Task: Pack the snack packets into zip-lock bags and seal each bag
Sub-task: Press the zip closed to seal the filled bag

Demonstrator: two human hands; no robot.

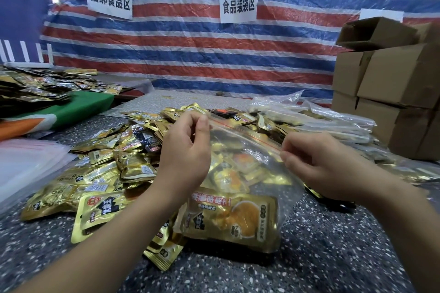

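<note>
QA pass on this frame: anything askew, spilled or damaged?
Nothing damaged. Both hands, left and right, pinch the red zip strip of the filled zip-lock bag. Loose gold snack packets sprawl unstacked across the speckled table.

The clear, glossy plastic zip-lock bag with a red seal strip (240, 147) is thin and crinkled, catching the light. The gold foil snack packets (114, 169) are shiny and metallic, with creased, reflective faces. The dark speckled stone-like worktop (333, 245) looks smooth and matt. The brown cardboard boxes (390, 93) are dull and papery. The red, white and blue striped woven plastic tarpaulin (214, 54) has a slight sheen, and white paper signs (238, 5) on it look flat and matt.
</note>
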